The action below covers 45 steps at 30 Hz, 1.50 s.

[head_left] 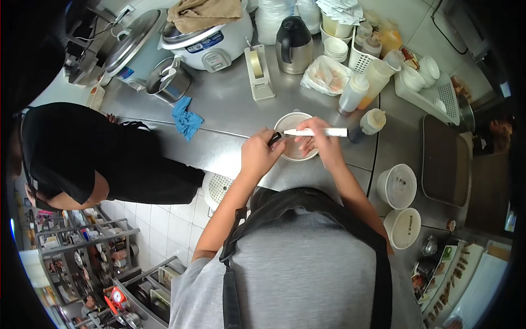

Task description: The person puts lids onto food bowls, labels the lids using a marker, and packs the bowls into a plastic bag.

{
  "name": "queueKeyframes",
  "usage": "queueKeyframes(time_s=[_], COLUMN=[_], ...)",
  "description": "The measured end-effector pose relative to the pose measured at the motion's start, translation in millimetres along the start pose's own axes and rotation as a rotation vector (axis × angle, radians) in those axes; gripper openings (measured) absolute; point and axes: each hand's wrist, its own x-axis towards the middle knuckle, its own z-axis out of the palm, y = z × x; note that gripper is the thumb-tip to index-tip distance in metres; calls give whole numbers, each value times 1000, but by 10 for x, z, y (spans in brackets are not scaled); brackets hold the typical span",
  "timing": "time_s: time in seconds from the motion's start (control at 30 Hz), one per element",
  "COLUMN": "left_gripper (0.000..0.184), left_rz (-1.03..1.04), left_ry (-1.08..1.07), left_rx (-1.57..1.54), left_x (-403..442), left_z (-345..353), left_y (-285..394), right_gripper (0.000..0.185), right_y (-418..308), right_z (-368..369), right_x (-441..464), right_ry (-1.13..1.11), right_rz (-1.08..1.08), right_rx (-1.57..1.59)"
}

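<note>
Over a round white tub [290, 154] on the steel counter, both of my hands are close together. In my right hand [323, 143] is a white marker pen [331, 132], its tip pointing left. My left hand [262, 154] pinches the marker's black cap [274, 139], which looks apart from the pen. The tub has a clear lid, partly covered by my fingers. To the right stand two more lidded tubs [397, 186] with dark writing on their lids.
Behind my hands are a tape dispenser [261, 77], a steel jug [294, 46] and squeeze bottles [354, 93]. A blue cloth [187, 118] lies left, near a steel pot [168, 82] and rice cookers [208, 46]. A person in black [98, 148] stands at left. A dark tray [445, 159] is at right.
</note>
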Motion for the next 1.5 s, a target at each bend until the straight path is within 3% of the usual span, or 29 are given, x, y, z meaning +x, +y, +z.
queueKeyframes(time_s=[0.13, 0.27, 0.37, 0.4, 0.5, 0.6, 0.7, 0.8, 0.87, 0.97, 1.1, 1.2, 1.23, 1.27, 1.3, 1.37, 1.4, 1.43, 1.47, 1.5], left_gripper=[33, 29, 21, 19, 15, 27, 33, 25, 24, 25, 34, 29, 27, 26, 29, 32, 32, 31, 27, 20], left_rz=[-7, 3, -18, -19, -109, -126, -188, -390, -429, -463, -444, -274, -186, -110, 183, 244, 323, 424, 665, 674], left_ry=[23, 44, 70, 88, 19, 52, 120, 98, 115, 266, 444, 495, 548, 571, 622, 565, 593, 596, 737, 789], left_rx=[-20, -67, -141, -171, -181, -476, -837, -844, -797, -688, -804, -769, -752, -714, -762, -638, -424, -419, -240, -232], left_x=[31, 54, -19, -37, -95, -105, -52, -65, -168, -229, 62, 622, 857, 1097, 1642, 1995, 2173, 2338, 2582, 2714], left_z=[-69, -48, 48, 63, -14, -38, -132, -435, -631, -1006, -1573, -2086, -2284, -2455, -2755, -3308, -3592, -3834, -4051, -4281], left_y=[65, 96, 194, 225, 156, 20, -120, -574, -889, -1233, -1581, -1571, -1426, -1399, -1482, -1174, -963, -765, -588, -326], right_gripper=[46, 39, 36, 35, 36, 35, 28, 26, 40, 26, 20, 41, 42, 36, 30, 21, 20, 21, 23, 26], right_y=[-170, -179, -6, 195, 289, -3, -132, -348, -397, -192, 393, 543, 1082, 781, 454, -46, -384, -536, -162, -384], right_z=[-11, 18, 186, 337, 418, 493, 510, 533, 520, 628, 602, 601, 305, 382, 481, 629, 839, 921, 533, 783], right_x=[56, 145, 91, 50, 49, 298, 910, 1761, 2269, 2912, 3753, 3972, 4475, 4234, 3968, 3513, 2987, 2707, 2658, 2100], right_ry=[-48, -139, -106, 33, -51, -165, -63, -20, -24, -1, 59, -56, -190, -144, -92, -48, 13, -39, -259, -113], right_rz=[-15, 51, -150, -550, -412, -194, -169, -154, -101, -82, 1, 149, 80, 125, 161, 254, 74, 83, -444, -11], right_rx=[43, -124, -253, -316, -149, -172, -157, -391, -651, -907, -1178, -1657, -1840, -1625, -1396, -1149, -1054, -1221, -1438, -1043])
